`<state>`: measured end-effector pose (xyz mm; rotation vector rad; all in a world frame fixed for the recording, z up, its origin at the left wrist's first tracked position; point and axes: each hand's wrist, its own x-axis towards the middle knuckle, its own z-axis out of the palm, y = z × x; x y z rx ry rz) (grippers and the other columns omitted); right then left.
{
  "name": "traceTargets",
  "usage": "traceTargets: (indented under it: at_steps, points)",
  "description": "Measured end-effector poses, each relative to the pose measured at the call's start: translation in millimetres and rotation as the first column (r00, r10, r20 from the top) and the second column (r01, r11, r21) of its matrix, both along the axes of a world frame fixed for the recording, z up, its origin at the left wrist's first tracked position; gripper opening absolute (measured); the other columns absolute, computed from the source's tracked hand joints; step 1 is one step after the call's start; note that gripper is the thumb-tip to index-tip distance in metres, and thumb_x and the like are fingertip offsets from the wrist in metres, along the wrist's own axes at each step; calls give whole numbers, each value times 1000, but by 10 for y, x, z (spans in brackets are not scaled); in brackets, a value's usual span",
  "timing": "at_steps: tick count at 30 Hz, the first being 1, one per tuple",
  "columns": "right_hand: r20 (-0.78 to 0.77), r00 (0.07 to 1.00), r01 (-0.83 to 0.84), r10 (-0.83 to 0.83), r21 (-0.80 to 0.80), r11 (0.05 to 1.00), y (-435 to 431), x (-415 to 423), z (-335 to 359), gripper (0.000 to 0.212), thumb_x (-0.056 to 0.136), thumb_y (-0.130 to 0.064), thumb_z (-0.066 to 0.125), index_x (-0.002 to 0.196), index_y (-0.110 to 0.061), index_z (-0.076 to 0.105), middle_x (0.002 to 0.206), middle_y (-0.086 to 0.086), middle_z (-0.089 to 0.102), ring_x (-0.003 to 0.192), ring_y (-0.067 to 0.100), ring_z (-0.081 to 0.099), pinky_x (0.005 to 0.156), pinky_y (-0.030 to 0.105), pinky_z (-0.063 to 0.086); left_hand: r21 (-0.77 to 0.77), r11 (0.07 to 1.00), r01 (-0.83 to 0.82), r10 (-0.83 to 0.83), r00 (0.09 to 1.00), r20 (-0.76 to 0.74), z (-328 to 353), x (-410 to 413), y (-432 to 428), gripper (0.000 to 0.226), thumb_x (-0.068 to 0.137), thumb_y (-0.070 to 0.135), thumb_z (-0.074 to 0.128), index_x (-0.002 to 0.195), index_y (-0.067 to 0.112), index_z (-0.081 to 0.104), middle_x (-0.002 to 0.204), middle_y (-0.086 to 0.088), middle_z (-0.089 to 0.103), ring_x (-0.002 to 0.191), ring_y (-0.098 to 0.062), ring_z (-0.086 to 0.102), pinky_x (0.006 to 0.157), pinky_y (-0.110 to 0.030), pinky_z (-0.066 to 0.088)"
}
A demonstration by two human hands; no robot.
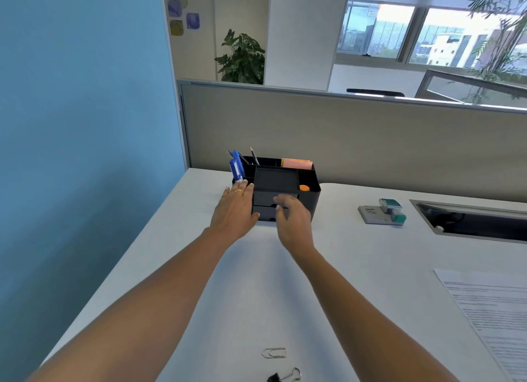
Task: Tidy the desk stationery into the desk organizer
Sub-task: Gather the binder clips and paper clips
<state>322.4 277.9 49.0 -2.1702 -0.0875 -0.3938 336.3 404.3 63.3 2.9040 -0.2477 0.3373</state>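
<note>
Colour log: desk organizer [309, 202] black; markers [236, 168] blue; sticky notes [296, 163] pink over orange. Desk [256, 282] white, partition [342, 136] beige, wall [85, 125] light blue. Binder clip [275, 377] black, silver handles. Paper clip [274, 353] silver. Printed sheet [490, 310] white, grey text lines.

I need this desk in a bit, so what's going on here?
A person is tidying stationery into the black desk organizer. Their left grip rests with straight fingers against its left side, apparently steadying it, while the right grip curls at the front drawers; whether it holds a drawer pull is unclear. Blue markers, a pencil and sticky notes are already in. A paper clip and a binder clip lie loose on the white desk near the person.
</note>
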Motion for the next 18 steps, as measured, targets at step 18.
traceTargets:
  at_steps: [18]
  points:
    - [-418,860,394,291,908,140,298,165,-87,38,96,-5,44,133,-10,45,137,8,48,124,24,45,92,38,42,1,1000,-29,29,999,13,-69,64,70,71,92,24,54,147,11,12,156,-8,16,144,-23,14,116,-33,12]
